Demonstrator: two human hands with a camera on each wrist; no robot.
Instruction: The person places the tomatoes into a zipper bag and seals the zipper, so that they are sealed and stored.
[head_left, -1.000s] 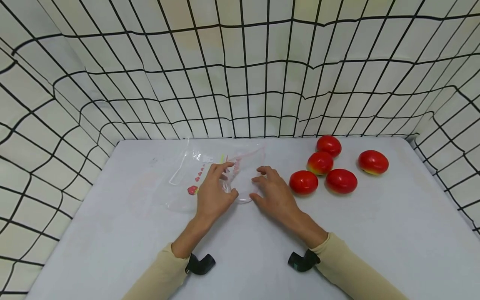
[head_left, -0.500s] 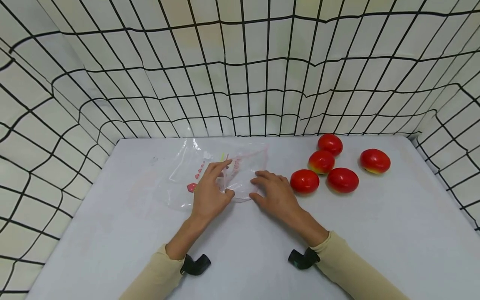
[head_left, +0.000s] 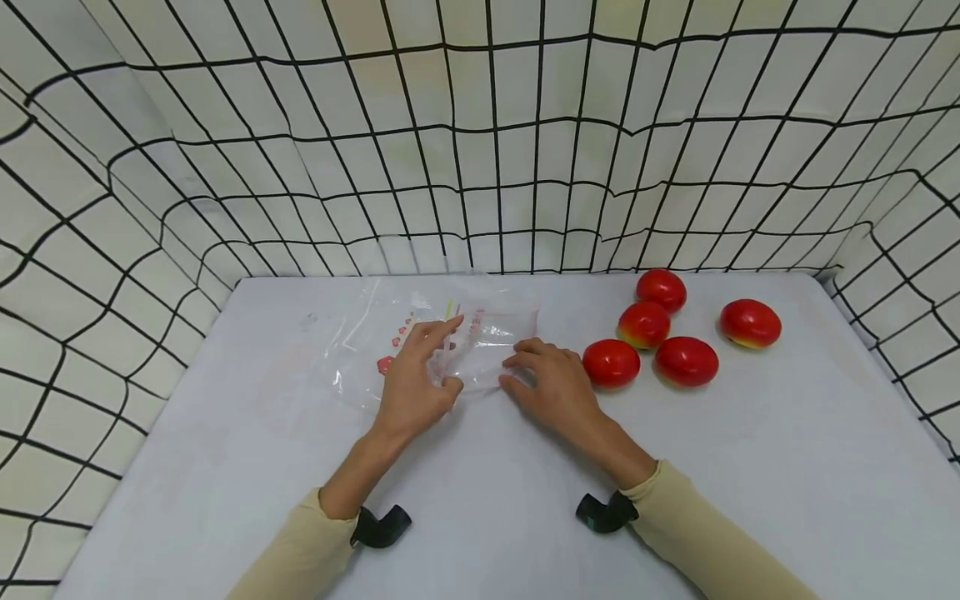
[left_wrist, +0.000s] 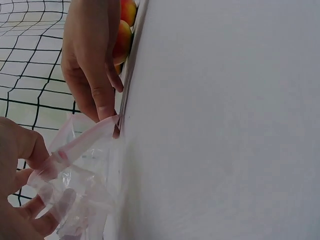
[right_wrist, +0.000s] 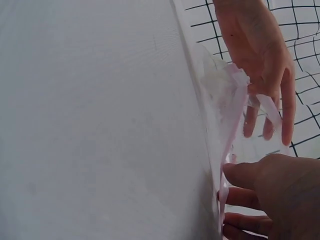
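Opening the bag (head_left: 483, 337) looks part done: it's on the counter (head_left: 225, 500), your left hand (head_left: 412, 387) has fingers spread at its mouth; your right hand's (head_left: 553, 383) sit parted at its rim, pinch unclear. All five fruits (head_left: 642, 325) lie right of it, outside.

I log: one white counter (head_left: 487, 500); black grid mesh (head_left: 537, 123) behind the counter and along both its sides; pale surface (head_left: 517, 158) beyond its far edge.
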